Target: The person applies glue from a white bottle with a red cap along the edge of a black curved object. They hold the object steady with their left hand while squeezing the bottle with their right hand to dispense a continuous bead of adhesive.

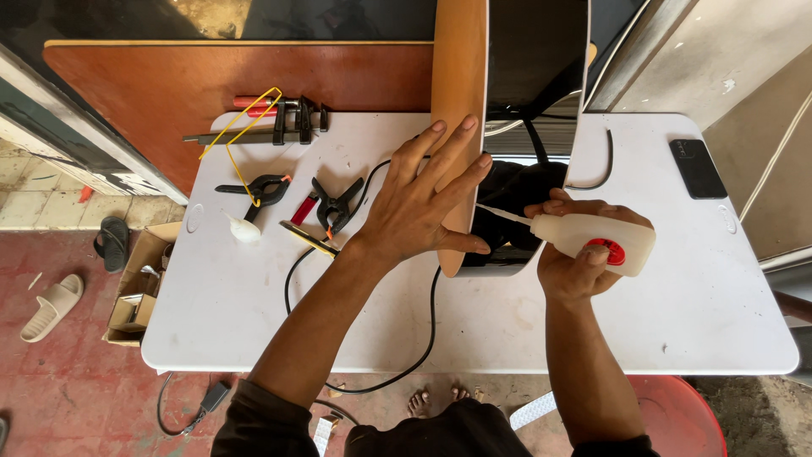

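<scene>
My left hand (423,199) lies flat with fingers spread against the brown outer side of a curved wooden shell (459,93) that stands upright on the white table (254,313). My right hand (584,254) grips a white plastic glue bottle (596,237) with a red label. Its long thin nozzle points left into the shell's dark inside, close to the wooden edge. A black cable runs out of the shell and over the table.
Black spring clamps (338,203) and a second clamp (262,190), bar clamps (279,118), a yellow wire and a small white bottle (244,228) lie at the left. A black phone (698,167) rests far right. A cardboard box (135,292) and sandals sit on the floor.
</scene>
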